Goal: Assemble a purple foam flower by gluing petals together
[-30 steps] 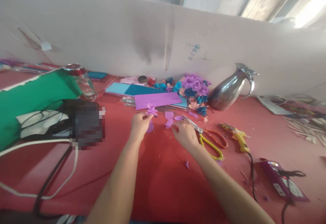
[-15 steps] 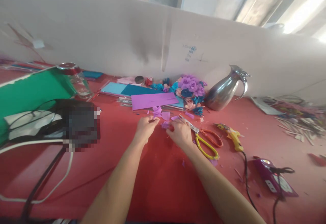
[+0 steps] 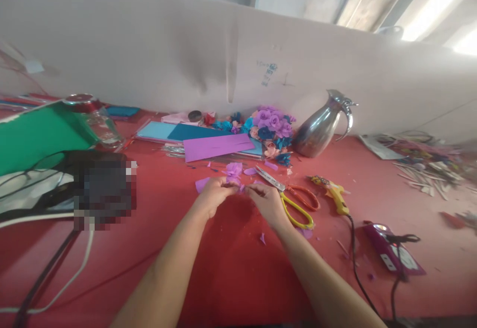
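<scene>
Over the red table (image 3: 231,278), my left hand (image 3: 216,194) and my right hand (image 3: 265,200) nearly meet, thumbs and fingers pinched on small purple paper between them. A ruffled purple paper piece (image 3: 234,169) shows just beyond my fingertips. Another purple piece (image 3: 201,184) lies by my left hand. Scissors (image 3: 285,191) with one yellow and one orange handle rest open beside my right hand. Behind lies a flat purple sheet (image 3: 219,147) on blue sheets (image 3: 156,130). The bunch of paper flowers (image 3: 273,123) stands to its right.
A metal jug (image 3: 319,126) stands at the back. On the right are a yellow glue gun (image 3: 337,196), a purple corded device (image 3: 395,251) and sticks (image 3: 428,179). A glass jar (image 3: 100,124), a green board (image 3: 44,136) and a black item with cables (image 3: 106,184) are left.
My hands have come together, with both now pinching purple paper between them. The view has shifted slightly to the right.
</scene>
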Available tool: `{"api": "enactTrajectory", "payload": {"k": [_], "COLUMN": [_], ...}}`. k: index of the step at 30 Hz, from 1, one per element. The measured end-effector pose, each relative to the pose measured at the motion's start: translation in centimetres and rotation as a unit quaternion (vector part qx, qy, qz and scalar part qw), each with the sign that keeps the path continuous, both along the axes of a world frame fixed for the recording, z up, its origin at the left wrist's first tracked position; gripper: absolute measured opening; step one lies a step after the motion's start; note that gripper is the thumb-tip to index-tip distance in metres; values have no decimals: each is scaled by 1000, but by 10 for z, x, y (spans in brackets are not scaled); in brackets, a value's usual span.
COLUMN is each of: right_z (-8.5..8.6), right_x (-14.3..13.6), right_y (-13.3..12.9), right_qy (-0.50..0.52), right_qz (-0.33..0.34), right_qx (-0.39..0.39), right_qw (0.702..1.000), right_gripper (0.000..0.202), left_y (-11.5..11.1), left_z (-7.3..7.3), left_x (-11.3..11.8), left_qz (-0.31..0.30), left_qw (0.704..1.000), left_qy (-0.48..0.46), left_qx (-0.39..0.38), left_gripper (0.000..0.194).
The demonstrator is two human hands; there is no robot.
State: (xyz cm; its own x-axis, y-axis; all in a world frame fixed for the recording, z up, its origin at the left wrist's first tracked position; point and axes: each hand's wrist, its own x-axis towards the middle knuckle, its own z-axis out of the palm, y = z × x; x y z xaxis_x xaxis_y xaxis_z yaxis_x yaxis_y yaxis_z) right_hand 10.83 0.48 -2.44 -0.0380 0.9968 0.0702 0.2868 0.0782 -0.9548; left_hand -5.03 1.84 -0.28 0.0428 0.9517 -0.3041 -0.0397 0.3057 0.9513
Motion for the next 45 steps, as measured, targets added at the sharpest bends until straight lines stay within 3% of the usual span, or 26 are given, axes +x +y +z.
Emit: {"api": "enactTrajectory", "payload": {"k": [4,7,11,14,17,20,23,27,34,38,41,43,45], "right_z": [-2,-1,1,6,10,11,9,8,5,13,24,28,27], "right_x": [22,41,46,34,20,11,9,11,6,17,57,98,141], "right_y": [11,19,19,13,7,4,4,6,4,7,14,17,17], "right_qy": [-91,-225,-286,-212,-51,67,136,173,184,131,8,-178,-389], "right_qz": [-65,-124,-85,-69,-13,53,56,25,4,-9,-84,-172,-230], "right_qx": [35,71,106,105,36,-44,-71,-92,-98,-47,21,42,8], "right_qw": [993,964,948,969,998,995,987,980,978,990,996,968,892], "right_gripper": [27,24,21,20,29,35,23,22,21,19,26,27,30], "left_y": [2,5,7,6,3,0,-1,-1,-2,1,2,3,2], "left_z": [-1,-4,-10,-9,-5,-1,0,1,-1,-3,-3,-3,-2], "left_x": [2,1,0,0,2,4,5,5,9,7,3,2,1], "left_qz": [37,50,61,39,3,-42,-60,-16,-40,0,10,2,-11], "left_qw": [998,996,994,997,998,998,998,1000,999,999,999,998,997], "left_qy": [43,73,88,73,61,49,29,-14,28,27,34,48,73], "left_qx": [-2,-2,-12,-5,12,15,10,-5,-14,-27,-37,-35,-27], "left_gripper": [15,15,19,21,21,23,28,41,35,31,28,25,22]}}
